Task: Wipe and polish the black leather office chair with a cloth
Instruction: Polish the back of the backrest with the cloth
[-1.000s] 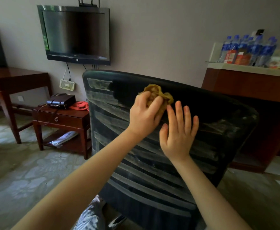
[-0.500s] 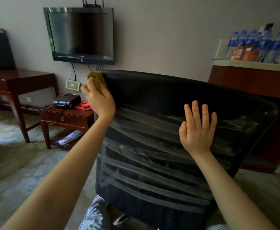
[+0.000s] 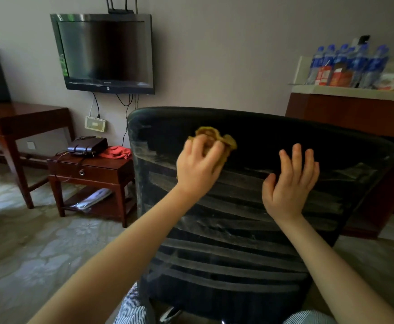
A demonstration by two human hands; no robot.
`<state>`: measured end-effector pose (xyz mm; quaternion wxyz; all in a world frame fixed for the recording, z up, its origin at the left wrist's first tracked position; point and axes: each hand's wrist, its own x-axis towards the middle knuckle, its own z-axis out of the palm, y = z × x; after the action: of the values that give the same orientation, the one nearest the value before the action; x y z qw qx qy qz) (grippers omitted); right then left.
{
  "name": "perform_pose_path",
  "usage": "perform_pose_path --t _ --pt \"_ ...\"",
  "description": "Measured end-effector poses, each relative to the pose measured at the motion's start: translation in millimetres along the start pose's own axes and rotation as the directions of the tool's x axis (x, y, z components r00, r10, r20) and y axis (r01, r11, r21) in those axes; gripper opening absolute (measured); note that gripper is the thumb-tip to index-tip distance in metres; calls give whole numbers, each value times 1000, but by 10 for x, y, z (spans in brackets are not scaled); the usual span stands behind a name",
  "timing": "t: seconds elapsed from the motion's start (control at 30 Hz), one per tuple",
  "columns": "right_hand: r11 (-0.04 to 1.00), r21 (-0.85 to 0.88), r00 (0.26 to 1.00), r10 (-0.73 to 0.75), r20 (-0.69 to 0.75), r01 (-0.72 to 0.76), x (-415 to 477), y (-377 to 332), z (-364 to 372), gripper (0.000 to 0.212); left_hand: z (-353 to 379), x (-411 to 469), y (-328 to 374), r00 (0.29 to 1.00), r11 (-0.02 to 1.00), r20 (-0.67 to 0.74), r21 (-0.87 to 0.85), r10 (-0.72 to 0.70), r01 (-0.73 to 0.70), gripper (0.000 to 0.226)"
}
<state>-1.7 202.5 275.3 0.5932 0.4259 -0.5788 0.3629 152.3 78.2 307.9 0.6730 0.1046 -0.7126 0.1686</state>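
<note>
The black leather office chair (image 3: pixel 249 230) fills the middle of the head view, its ribbed backrest facing me with pale dusty streaks across it. My left hand (image 3: pixel 199 168) grips a crumpled mustard-yellow cloth (image 3: pixel 217 136) and presses it on the upper left part of the backrest. My right hand (image 3: pixel 289 183) lies flat on the backrest to the right, fingers straight and spread, holding nothing.
A dark wooden side table (image 3: pixel 90 169) with a black bag (image 3: pixel 87 146) and a red cloth stands left of the chair. A larger wooden desk (image 3: pixel 16 120) is at the far left. A TV (image 3: pixel 104 52) hangs on the wall. Several water bottles (image 3: pixel 350 64) stand on a cabinet at right.
My left hand swept the cloth from the backrest's middle to its top left corner, then back right toward the upper middle. The right hand stayed flat on the backrest.
</note>
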Motion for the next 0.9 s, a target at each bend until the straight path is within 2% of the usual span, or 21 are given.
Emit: perform_pose_path --t 0.1,0.17,0.27,0.37,0.53,0.6,0.7,0.8,0.9 --pt "991 30 992 -126 -25 127 80 -282 -35 43 -88 60 -79 940 940 70 50 333 -336 24" --pt "980 51 981 -190 -29 192 129 -468 13 41 -208 124 -206 901 897 73 85 429 -434 40" --pt "972 35 973 -232 -5 232 182 -504 157 44 -427 270 -496 903 891 62 148 425 -430 45" --pt "948 -12 948 -317 19 317 207 -282 288 52 -588 389 -765 847 819 123 218 517 -531 41" --pt "921 -24 921 -389 -23 388 188 -140 340 56 -679 507 -897 810 784 136 205 570 -586 33" --pt "921 -27 920 -390 -31 389 188 -74 347 56 -636 497 -872 814 792 97 189 573 -580 31" --pt "925 -20 924 -380 -37 379 176 23 351 56 -566 341 -829 857 846 57 139 512 -514 25" --pt "923 -14 922 -384 -40 384 173 80 351 57 -551 -59 -791 865 865 136 81 483 -495 27" --pt "923 -13 923 -384 -35 384 167 109 347 57 -568 -475 -826 803 841 292 -8 520 -541 31"
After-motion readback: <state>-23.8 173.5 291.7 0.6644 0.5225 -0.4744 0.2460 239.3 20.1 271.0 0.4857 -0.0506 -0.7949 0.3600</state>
